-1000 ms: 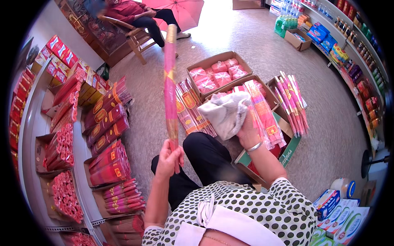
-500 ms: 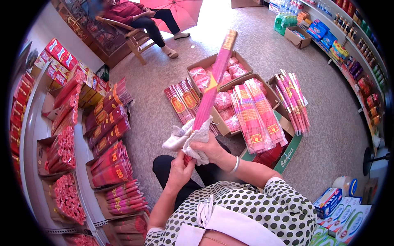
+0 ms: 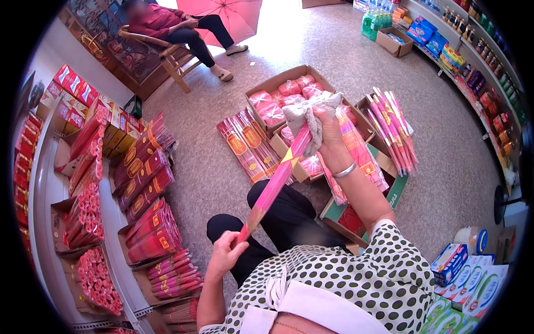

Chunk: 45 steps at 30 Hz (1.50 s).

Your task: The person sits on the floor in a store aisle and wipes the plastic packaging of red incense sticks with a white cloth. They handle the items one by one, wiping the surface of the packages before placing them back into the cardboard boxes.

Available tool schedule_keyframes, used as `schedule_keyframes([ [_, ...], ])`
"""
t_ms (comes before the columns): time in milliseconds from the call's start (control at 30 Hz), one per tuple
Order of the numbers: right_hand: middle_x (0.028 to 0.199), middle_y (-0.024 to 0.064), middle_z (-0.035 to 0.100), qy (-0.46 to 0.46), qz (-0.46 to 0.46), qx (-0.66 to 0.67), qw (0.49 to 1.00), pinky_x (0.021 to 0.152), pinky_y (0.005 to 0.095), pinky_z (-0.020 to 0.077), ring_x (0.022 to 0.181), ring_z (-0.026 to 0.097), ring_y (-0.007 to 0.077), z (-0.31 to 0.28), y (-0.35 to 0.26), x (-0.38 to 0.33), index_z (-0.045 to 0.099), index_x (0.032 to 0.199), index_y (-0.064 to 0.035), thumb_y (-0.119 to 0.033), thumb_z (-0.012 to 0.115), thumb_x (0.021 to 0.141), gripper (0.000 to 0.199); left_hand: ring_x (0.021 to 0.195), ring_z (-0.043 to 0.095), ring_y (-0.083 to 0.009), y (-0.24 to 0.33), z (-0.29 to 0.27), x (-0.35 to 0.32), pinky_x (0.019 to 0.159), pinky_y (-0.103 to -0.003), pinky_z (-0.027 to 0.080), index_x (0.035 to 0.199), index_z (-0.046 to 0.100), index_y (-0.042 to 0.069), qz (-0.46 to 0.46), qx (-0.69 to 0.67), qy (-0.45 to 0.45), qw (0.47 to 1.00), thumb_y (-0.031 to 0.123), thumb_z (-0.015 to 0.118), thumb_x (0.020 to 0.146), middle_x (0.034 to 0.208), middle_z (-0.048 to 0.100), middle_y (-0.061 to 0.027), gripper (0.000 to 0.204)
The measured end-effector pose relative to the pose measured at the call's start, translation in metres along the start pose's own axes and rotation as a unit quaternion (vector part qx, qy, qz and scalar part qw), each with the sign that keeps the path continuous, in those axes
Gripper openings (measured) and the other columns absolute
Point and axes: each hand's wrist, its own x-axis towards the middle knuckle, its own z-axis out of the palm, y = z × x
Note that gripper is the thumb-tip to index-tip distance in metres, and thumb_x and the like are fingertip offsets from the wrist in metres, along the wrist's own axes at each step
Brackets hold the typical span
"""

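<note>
A long, narrow pink pack of incense sticks [image 3: 272, 189] with a yellow band slants up and away across my knees. My left hand [image 3: 225, 253] is closed round its near end. Farther out, my right hand [image 3: 330, 136], with a silver bangle at the wrist, grips a greyish-white cloth [image 3: 303, 113] wrapped about the far end, which it hides. Beyond and beneath that hand are a cardboard box of pink wrapped bundles [image 3: 272, 114] and more long pink packs [image 3: 364, 153]. Red-and-gold labelled packs [image 3: 245, 142] lie on the floor to the left.
Shelves of red and pink incense packs [image 3: 147, 172] stand close on my left. A green box [image 3: 395, 192] sits right of my knees, beside upright pink packs [image 3: 392, 131]. A person [image 3: 186, 28] sits on a bamboo chair [image 3: 172, 58] near a pink umbrella [image 3: 228, 16]. Goods shelves [image 3: 473, 50] curve along the right.
The right hand with the cloth has slid up the pack to its far end. My left hand has come lower and nearer with the near end, and the pack is tilted lower.
</note>
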Motion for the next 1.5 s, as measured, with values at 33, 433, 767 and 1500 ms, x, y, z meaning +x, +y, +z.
schedule_keyframes([
  [33, 0.089, 0.0065, 0.058, 0.005, -0.004, -0.006, 1.0, 0.072, 0.0305, 0.0506, 0.079, 0.059, 0.0179, -0.002, -0.001, 0.001, 0.05, 0.102, -0.003, -0.009, 0.06, 0.077, 0.028, 0.062, 0.052, -0.022, 0.006, 0.0, 0.002, 0.057, -0.032, 0.041, 0.091, 0.056, 0.0, -0.028, 0.056, 0.048, 0.997, 0.01, 0.063, 0.077, 0.073, 0.052, -0.011, 0.019],
  [433, 0.1, 0.0073, 0.053, -0.125, 0.153, 0.028, 0.98, 0.085, 0.0333, 0.0464, 0.095, 0.054, 0.0174, 0.042, 0.091, -0.138, 0.044, 0.11, -0.0039, -0.019, 0.064, 0.076, 0.042, 0.058, 0.056, -0.0253, 0.046, 0.01, 0.037, 0.055, -0.034, 0.044, 0.091, 0.053, -0.002, 0.001, 0.014, 0.118, 0.993, 0.011, 0.058, 0.082, 0.067, 0.055, -0.0143, 0.017],
  [767, 0.089, 0.0056, 0.058, 0.002, 0.028, -0.077, 0.997, 0.07, 0.0288, 0.0497, 0.077, 0.058, 0.0159, -0.028, 0.026, -0.002, 0.052, 0.1, -0.0043, -0.018, 0.06, 0.079, 0.027, 0.045, 0.043, -0.0046, -0.034, -0.027, -0.042, 0.04, -0.018, 0.033, 0.093, 0.056, 0.003, -0.237, -0.345, -0.123, 0.9, 0.02, 0.051, 0.088, 0.062, 0.052, -0.0002, 0.018],
  [1500, 0.101, 0.008, 0.059, -0.154, 0.22, -0.092, 0.959, 0.079, 0.0309, 0.0487, 0.091, 0.058, 0.0171, 0.022, 0.103, -0.123, 0.052, 0.108, -0.0017, -0.014, 0.066, 0.077, 0.036, 0.035, 0.036, -0.0072, -0.01, 0.014, 0.027, 0.033, -0.019, 0.029, 0.096, 0.053, -0.001, -0.202, -0.582, -0.126, 0.777, 0.03, 0.044, 0.093, 0.056, 0.049, -0.0042, 0.033],
])
